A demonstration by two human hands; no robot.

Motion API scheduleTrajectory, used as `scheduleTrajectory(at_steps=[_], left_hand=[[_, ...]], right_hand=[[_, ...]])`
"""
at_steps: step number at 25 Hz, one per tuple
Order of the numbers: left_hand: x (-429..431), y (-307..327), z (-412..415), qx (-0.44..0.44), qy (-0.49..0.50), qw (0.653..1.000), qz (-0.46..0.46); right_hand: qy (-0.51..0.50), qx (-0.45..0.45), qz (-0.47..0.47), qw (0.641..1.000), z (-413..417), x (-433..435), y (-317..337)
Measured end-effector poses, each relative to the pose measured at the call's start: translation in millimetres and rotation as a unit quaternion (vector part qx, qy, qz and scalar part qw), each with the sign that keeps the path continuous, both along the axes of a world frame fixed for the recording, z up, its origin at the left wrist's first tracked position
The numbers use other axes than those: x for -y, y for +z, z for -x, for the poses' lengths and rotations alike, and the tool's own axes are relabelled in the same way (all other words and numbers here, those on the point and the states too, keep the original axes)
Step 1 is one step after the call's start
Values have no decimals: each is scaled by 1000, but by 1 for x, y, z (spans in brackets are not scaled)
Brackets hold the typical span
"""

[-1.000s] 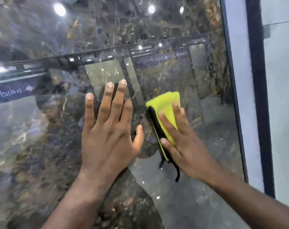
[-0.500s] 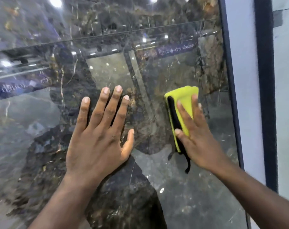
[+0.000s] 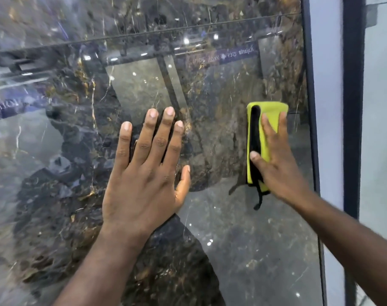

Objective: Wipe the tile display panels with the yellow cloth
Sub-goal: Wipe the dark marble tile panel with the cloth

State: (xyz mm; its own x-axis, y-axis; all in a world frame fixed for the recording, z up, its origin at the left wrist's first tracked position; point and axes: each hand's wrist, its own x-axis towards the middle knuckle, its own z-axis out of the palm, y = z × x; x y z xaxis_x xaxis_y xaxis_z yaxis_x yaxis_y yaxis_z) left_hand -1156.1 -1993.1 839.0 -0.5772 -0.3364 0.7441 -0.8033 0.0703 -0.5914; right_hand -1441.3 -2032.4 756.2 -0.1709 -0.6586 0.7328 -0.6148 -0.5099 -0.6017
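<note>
While your left hand (image 3: 144, 173) lies flat and open on the panel (image 3: 243, 250), fingers spread and gripping nothing, your right hand (image 3: 274, 160) presses the folded cloth (image 3: 266, 115) against the glossy marble face. It pins the cloth under thumb and fingers rather than closing round it. The cloth sits near the panel's right edge, just beside the dark frame (image 3: 309, 107), so you look to be mid-wipe on this panel. Next, judge a stroke down or back leftward, keeping the pressure even and the black strap (image 3: 259, 198) clear of the frame.
</note>
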Motion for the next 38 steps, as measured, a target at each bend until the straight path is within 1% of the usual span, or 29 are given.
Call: scheduleTrajectory(at_steps=[1, 2, 4, 6, 7, 8, 9, 11, 12, 13, 15, 16, 17, 18, 20, 21, 22, 23, 25, 26, 27, 30, 31, 33, 34, 35, 36, 37, 38], left_hand=[[0, -1, 1, 0, -3, 1000, 0], [0, -1, 2, 3, -5, 1000, 4], [1, -1, 3, -1, -6, 1000, 2], [1, -1, 4, -21, -14, 1000, 2], [0, -1, 7, -34, -19, 999, 7], [1, -1, 11, -42, -24, 999, 16], [2, 1, 18, -48, -27, 998, 23], [9, 7, 40, -60, -35, 997, 25], [14, 8, 53, -62, -37, 997, 25], [19, 9, 66, -59, -37, 997, 26], [34, 5, 97, -44, -40, 998, 25], [41, 2, 111, -41, -42, 998, 27], [47, -1, 123, -42, -39, 998, 31], [52, -4, 133, -46, -35, 998, 35], [59, -6, 154, -60, -34, 997, 45], [62, -7, 162, -65, -37, 996, 47], [64, -7, 170, -67, -37, 996, 49], [68, -7, 179, -65, -34, 996, 52], [75, -10, 194, -64, -30, 996, 55], [78, -13, 200, -65, -29, 996, 52], [81, -16, 204, -64, -28, 996, 49], [86, -20, 210, -38, -24, 998, 38], [87, -22, 212, -23, -20, 999, 35], [88, -27, 215, 0, -6, 999, 34], [88, -29, 214, 7, 0, 999, 34], [90, -30, 214, 11, 2, 999, 35], [90, -31, 213, 10, 3, 999, 34], [91, -32, 213, 5, 2, 999, 36], [90, -32, 213, 1, 1, 999, 37]], right_hand=[[-4, 28, -7, 1000, 4, 4, 16], [-2, 31, 4, 1000, 1, 5, 26], [-3, -33, 33, 999, -14, -1, 20], [-3, -122, 60, 991, -19, -7, -13], [-6, -138, 68, 988, -12, -6, -25], [-9, -126, 76, 989, 0, -1, -26], [-15, -94, 82, 992, 14, 10, -18], [-13, -2, 73, 997, 35, 27, 17], [-8, 13, 74, 997, 39, 32, 30], [-8, -11, 88, 996, 40, 34, 34], [-14, -131, 126, 983, 52, 37, 11], [-14, -181, 129, 975, 63, 37, -5], [-17, -199, 130, 971, 81, 41, -14], [-18, -182, 130, 974, 100, 48, -14], [-17, -94, 126, 987, 126, 66, 11], [-18, -55, 131, 990, 130, 73, 27], [-24, -40, 138, 989, 129, 77, 38], [-26, -53, 149, 987, 127, 80, 42], [-17, -131, 167, 977, 132, 82, 24], [-10, -159, 161, 974, 140, 81, 12], [-8, -154, 144, 978, 149, 81, 3], [-6, -45, 111, 993, 156, 88, 17], [-8, -44, 119, 992, 153, 89, 27], [-9, -85, 168, 982, 151, 90, 36], [-9, -81, 192, 978, 155, 92, 32], [-14, -45, 200, 979, 159, 93, 22], [-20, 16, 185, 982, 159, 91, 4], [-25, 78, 155, 984, 152, 87, -18], [-27, 119, 119, 985, 140, 80, -40]])
